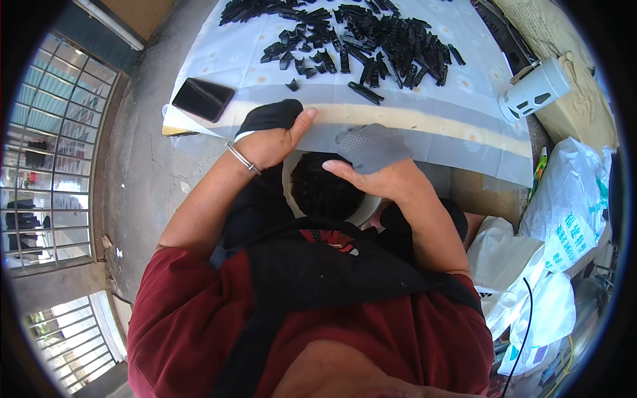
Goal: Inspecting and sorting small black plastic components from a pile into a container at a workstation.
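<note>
My left hand (pixel 273 136) is at the table's near edge, its fingers curled inside a black glove and the bare thumb lying alongside them. Anything inside that grip is hidden. To its right is my right hand (pixel 375 158), in a grey mesh covering that leaves the thumb bare. Its fingers reach left, with the thumb apart from them and nothing seen between. Below both hands a pale bucket (pixel 289 187) stands between my knees, holding dark contents. Small black plastic pieces (pixel 398 43) lie heaped farther back on the table; one short piece (pixel 292 85) sits nearer.
A black phone (pixel 203 99) lies at the left of the cloth-covered table (pixel 464 99). A white cylindrical holder with cut-outs (pixel 535 89) leans at the right edge. White plastic bags (pixel 570 205) and a dark cable (pixel 526 318) are on the right. Barred windows (pixel 56 152) stand left.
</note>
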A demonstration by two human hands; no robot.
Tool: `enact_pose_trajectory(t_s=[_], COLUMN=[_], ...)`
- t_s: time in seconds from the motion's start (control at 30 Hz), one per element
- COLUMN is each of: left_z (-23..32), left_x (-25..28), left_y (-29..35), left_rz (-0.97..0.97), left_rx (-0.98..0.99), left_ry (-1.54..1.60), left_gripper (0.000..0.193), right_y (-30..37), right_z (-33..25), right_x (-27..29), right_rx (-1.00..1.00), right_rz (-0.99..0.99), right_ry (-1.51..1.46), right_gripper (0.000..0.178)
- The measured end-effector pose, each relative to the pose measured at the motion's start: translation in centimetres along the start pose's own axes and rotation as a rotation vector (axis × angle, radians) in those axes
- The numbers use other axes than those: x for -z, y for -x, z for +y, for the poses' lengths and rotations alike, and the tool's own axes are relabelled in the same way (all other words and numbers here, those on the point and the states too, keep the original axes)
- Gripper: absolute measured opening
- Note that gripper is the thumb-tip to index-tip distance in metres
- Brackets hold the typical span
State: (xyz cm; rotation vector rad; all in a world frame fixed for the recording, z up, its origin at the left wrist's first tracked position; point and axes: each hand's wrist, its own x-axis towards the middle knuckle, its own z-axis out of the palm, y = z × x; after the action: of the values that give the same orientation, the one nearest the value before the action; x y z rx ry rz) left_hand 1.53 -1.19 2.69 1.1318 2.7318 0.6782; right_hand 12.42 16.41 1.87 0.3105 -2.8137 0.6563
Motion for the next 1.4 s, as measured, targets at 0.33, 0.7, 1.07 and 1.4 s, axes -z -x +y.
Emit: enact_pose_trajectory(t_s=[0.33, 0.7, 1.07, 1.4], left_z=[-3.2, 0.8, 3.1, 1.9], left_x=[-2.8, -0.4, -3.0, -0.9], left_y=[-5.1, -1.3, 1.4, 0.4], left_rz=[0.292, 0.176, 0.063, 0.007], left_rx=[-0.002, -0.199, 0.111, 0.132], left_ry=[-0.323, 0.112, 0.891, 0.773], left_gripper=[0.024, 0.038, 0.037, 0.035], right_y=[-4.0, -1.6, -1.2, -0.1], right_z=[5.7, 1.8, 0.1, 0.6], right_x=[-1.7, -0.5, -1.4, 0.3], right_rx=[-0.167, -0.071, 0.051, 0.041], right_rz=[0.117, 0.214, 0.318, 0.226], right_ry=[0.534, -0.164, -0.217, -0.025], right_gripper=[0.031, 0.026, 0.025, 0.026])
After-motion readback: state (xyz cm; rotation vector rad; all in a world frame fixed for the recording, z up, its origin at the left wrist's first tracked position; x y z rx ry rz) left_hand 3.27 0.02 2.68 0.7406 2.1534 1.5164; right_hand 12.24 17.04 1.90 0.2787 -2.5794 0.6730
